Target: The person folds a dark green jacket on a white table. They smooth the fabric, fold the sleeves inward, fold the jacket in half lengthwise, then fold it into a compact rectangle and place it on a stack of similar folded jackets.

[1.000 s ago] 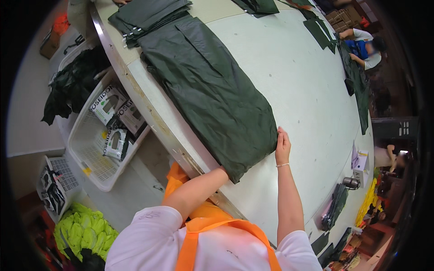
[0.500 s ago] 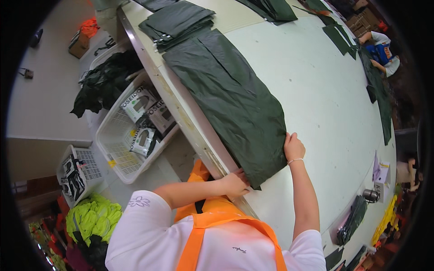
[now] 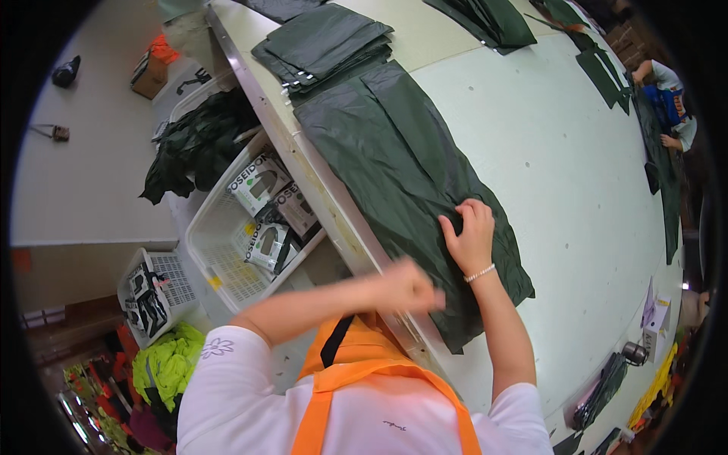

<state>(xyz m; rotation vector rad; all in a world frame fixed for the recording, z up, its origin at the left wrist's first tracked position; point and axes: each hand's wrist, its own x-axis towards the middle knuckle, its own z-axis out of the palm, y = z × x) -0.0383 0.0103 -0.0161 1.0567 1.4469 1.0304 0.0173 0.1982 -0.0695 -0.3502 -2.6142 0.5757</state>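
A long dark green sheet of folded fabric (image 3: 402, 159), thin and creased, lies along the table's left edge. My right hand (image 3: 472, 235) rests on its near half with the thumb apart from the fingers, which press down on the cloth. Over the near left edge of the fabric is my left hand (image 3: 413, 287), smeared by motion, so its finger shape is unclear. Beyond the fabric's far end sits a stack of folded dark green pieces (image 3: 322, 42), with the sheet meeting it.
White plastic baskets stand below the table's left side; one basket (image 3: 220, 265) holds several flat packages. Dark cloth (image 3: 201, 140) hangs over another. More green pieces (image 3: 485, 23) lie at the far side. A person (image 3: 667, 106) works at the far right. A metal cup (image 3: 634, 353) stands near right.
My right hand has left the fabric's near right edge and moved onto its surface. My left hand has lifted from the near corner and moved right. The fabric's near end has shifted rightward in view.
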